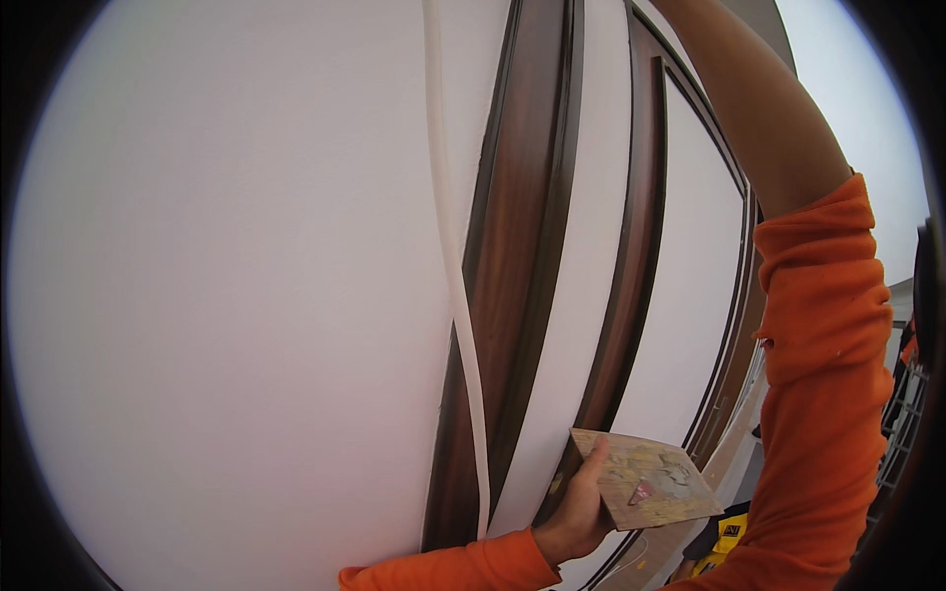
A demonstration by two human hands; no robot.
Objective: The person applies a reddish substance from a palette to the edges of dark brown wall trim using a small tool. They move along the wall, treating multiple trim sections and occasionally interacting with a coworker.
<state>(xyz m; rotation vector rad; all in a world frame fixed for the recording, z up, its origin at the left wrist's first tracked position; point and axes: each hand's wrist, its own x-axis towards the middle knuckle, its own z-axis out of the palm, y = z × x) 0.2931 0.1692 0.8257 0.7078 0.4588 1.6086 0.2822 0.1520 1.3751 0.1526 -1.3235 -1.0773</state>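
Note:
My left hand (576, 512) comes in from the bottom edge in an orange sleeve and grips a square wooden board (645, 478) smeared with grey-white filler, held flat and low beside the door frame. My right arm (778, 128), its orange sleeve pushed up past the elbow, reaches up along the right side and leaves the picture at the top; the right hand is out of view. A smooth white wall (227, 295) fills the left half, close in front of me.
A dark brown wooden door frame (512, 246) with white panels (690, 276) runs top to bottom beside the wall. A thin white strip (455, 276) hangs down along the wall's edge. Yellow and black objects (727, 532) lie low at the right.

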